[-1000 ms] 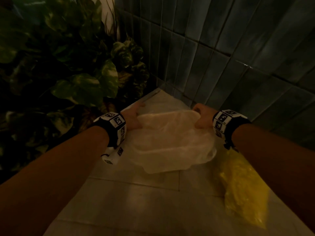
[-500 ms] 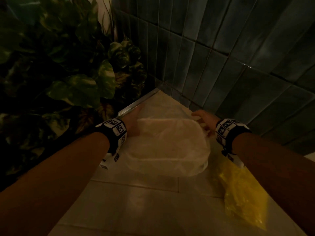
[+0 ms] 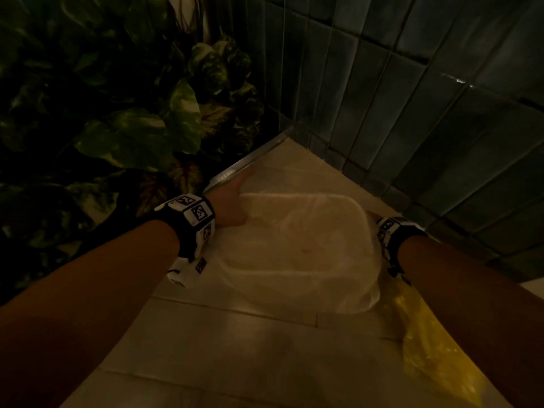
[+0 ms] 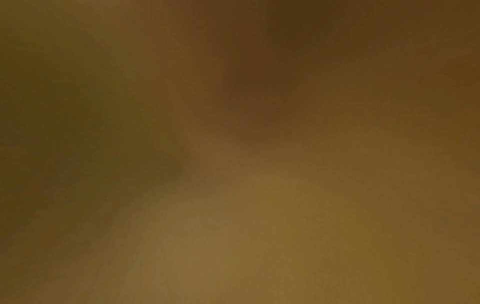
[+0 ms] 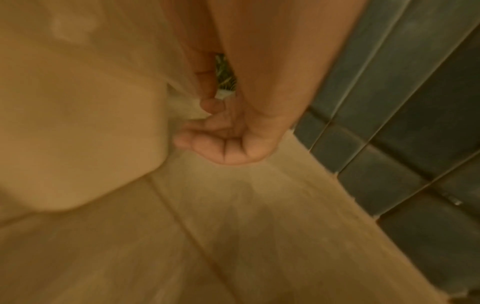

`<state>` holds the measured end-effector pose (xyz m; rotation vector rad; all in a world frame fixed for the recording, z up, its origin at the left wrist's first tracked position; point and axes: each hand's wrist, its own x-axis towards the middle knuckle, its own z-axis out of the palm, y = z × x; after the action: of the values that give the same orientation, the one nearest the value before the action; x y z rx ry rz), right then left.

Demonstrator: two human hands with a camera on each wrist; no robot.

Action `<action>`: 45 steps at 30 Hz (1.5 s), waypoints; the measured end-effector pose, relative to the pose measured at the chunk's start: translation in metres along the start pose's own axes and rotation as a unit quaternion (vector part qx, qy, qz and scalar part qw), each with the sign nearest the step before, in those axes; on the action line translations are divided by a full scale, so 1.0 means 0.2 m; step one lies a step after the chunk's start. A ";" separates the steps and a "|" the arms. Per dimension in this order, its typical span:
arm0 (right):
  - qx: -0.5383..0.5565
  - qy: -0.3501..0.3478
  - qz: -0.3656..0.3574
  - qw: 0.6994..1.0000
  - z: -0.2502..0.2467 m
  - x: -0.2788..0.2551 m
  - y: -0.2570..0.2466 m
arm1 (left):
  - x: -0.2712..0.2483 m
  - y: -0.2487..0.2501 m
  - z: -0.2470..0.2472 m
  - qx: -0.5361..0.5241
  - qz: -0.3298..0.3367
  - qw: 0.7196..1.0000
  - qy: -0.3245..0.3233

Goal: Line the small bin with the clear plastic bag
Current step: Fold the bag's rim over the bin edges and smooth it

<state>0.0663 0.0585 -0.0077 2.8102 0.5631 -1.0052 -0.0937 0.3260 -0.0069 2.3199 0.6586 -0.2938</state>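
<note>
A small pale bin stands on the floor in the corner, and the clear plastic bag is draped over its rounded rim and down its sides. My left hand holds the bag's edge at the bin's left rim, with the fingertips hidden under the film. The left wrist view is only a brown blur. My right hand is low beside the bin's right wall. Its thumb and curled fingers pinch the bag's film. In the head view only its wristband shows.
A crumpled yellow plastic bag lies on the beige floor tiles under my right forearm. The dark green tiled wall runs close behind and to the right. A leafy plant fills the left, past a metal floor strip.
Both hands have gone down along the bin's sides, drawing the bag lower over the rim. The right hand has dropped from the rim to beside the bin's wall.
</note>
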 end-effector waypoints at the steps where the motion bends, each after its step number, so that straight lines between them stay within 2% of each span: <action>1: -0.018 -0.001 0.025 1.000 0.01 0.03 0.02 | 0.00 0.01 -0.01 0.000 -0.003 1.000 -0.002; 2: -0.020 -0.010 0.055 0.998 0.03 0.01 0.02 | -0.02 0.01 -0.01 0.000 -0.006 1.000 -0.003; 4: -0.035 -0.040 0.072 0.996 0.05 -0.01 0.02 | -0.04 0.02 -0.03 -0.017 -0.019 1.000 -0.018; 5: -0.024 -0.032 0.059 0.997 0.05 -0.02 0.02 | -0.05 0.02 -0.04 -0.041 -0.028 0.998 -0.027; 7: 0.051 -0.009 0.068 0.996 0.01 -0.03 0.02 | -0.07 0.02 -0.07 -0.160 -0.072 0.984 -0.028; 9: 0.250 -0.030 0.044 0.967 0.01 -0.05 0.01 | -0.09 0.00 -0.12 -0.282 -0.117 0.952 0.014; 10: 0.358 -0.016 0.048 0.932 0.01 -0.04 0.02 | -0.10 -0.04 -0.14 -0.302 -0.127 0.944 0.038; 12: 0.439 -0.013 0.065 0.896 0.02 -0.01 0.04 | -0.12 -0.12 -0.17 -0.268 -0.127 0.952 0.075; 14: 0.445 -0.030 0.069 0.892 0.08 -0.01 0.09 | -0.17 -0.21 -0.16 -0.139 -0.132 0.980 0.061; 15: 0.451 -0.049 0.081 0.887 0.11 -0.01 0.12 | -0.21 -0.25 -0.13 -0.113 -0.147 0.982 0.038; 17: 0.433 -0.101 0.081 0.892 0.19 -0.04 0.18 | -0.28 -0.30 -0.03 -0.195 -0.221 0.954 -0.054; 19: 0.402 -0.141 0.071 0.902 0.24 -0.08 0.19 | -0.38 -0.30 0.07 -0.293 -0.249 0.916 -0.110; 24: 0.424 -0.162 0.033 0.891 0.29 -0.15 0.24 | -0.48 -0.29 0.20 -0.366 -0.195 0.908 -0.053; 27: 0.386 -0.145 0.020 0.911 0.25 -0.19 0.27 | -0.52 -0.34 0.19 -0.422 -0.198 0.884 -0.045; 29: 0.323 -0.133 0.022 0.937 0.24 -0.21 0.29 | -0.55 -0.39 0.18 -0.466 -0.197 0.862 -0.026; 33: 0.239 -0.104 0.011 0.965 0.27 -0.19 0.28 | -0.62 -0.43 0.16 -0.494 -0.166 0.852 -0.049; 35: 0.228 -0.093 0.004 0.969 0.28 -0.18 0.26 | -0.62 -0.43 0.17 -0.459 -0.158 0.872 -0.058; 36: 0.233 -0.088 0.003 0.969 0.29 -0.16 0.26 | -0.63 -0.42 0.18 -0.407 -0.157 0.898 -0.057; 38: 0.249 -0.082 0.012 0.965 0.29 -0.15 0.24 | -0.61 -0.39 0.19 -0.252 -0.157 0.953 -0.066; 39: 0.252 -0.078 0.020 0.964 0.29 -0.14 0.23 | -0.60 -0.37 0.20 -0.171 -0.154 0.970 -0.077; 41: 0.262 -0.065 0.028 0.963 0.30 -0.12 0.22 | -0.54 -0.37 0.24 -0.071 -0.152 0.982 -0.091; 45: 0.286 -0.027 0.031 0.957 0.32 -0.06 0.21 | -0.43 -0.35 0.33 -0.088 -0.189 0.978 -0.026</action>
<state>0.0346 0.0018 -0.0513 3.2400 0.1904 -1.4194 -0.2053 0.2931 -0.0628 2.0016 1.0568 -0.4481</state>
